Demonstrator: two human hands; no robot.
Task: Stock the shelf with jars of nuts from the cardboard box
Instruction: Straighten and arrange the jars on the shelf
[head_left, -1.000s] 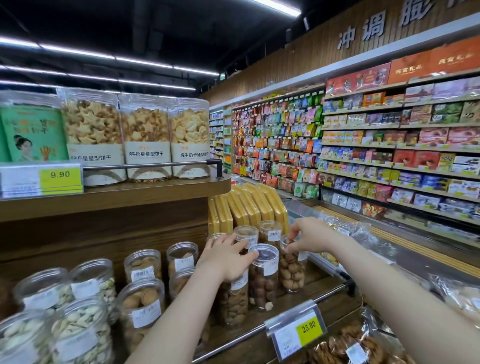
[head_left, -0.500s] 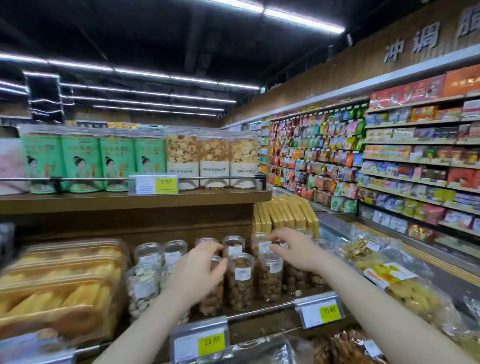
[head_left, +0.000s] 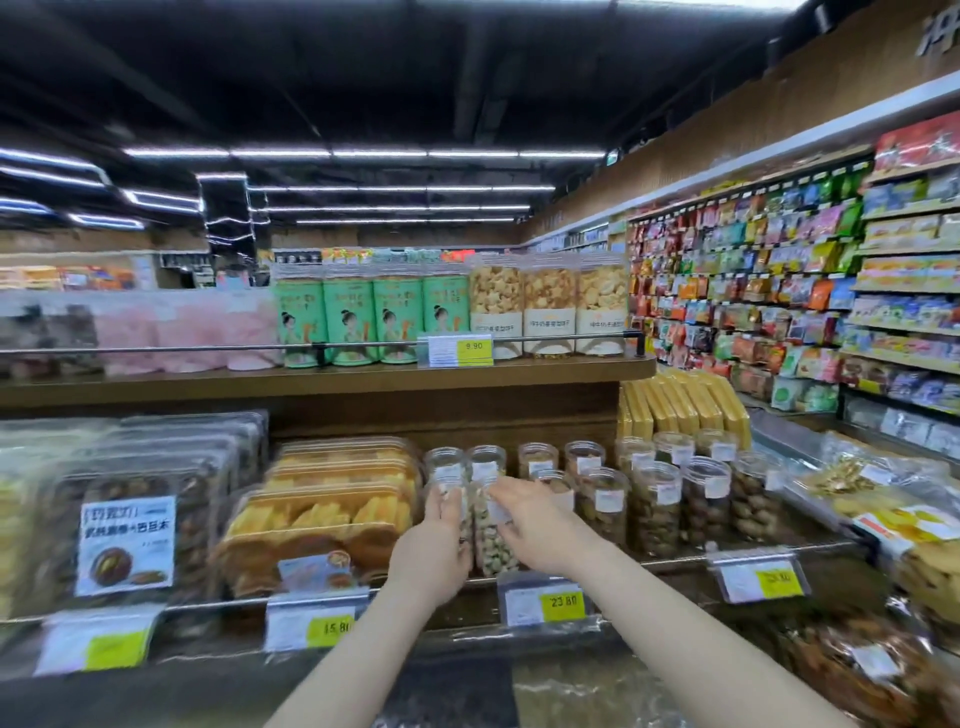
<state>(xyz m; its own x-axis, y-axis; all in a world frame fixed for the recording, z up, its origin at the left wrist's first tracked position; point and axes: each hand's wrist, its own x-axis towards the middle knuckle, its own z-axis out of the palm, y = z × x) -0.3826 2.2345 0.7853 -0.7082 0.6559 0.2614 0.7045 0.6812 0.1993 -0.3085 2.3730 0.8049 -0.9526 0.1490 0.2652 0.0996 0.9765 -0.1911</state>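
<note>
Clear plastic jars of nuts stand in rows on the lower wooden shelf (head_left: 670, 560). At the front of the row stand two jars of pale nuts (head_left: 491, 545). My left hand (head_left: 431, 545) curls round the left one from the left side. My right hand (head_left: 540, 525) grips the right one near its lid. Jars of brown nuts (head_left: 655, 512) stand to the right of my hands, apart from them. No cardboard box is in view.
Trays of yellow pastries (head_left: 322, 512) sit left of the jars, and a metal rail with price tags (head_left: 545, 603) runs along the shelf front. The upper shelf (head_left: 363, 376) with green canisters (head_left: 353, 322) overhangs. Bagged snacks (head_left: 883, 519) lie at right, before an aisle of shelves (head_left: 779, 291).
The view has swung left along the shelf. Both hands left the brown-nut jars at the right end and moved left to the jars of pale nuts.
</note>
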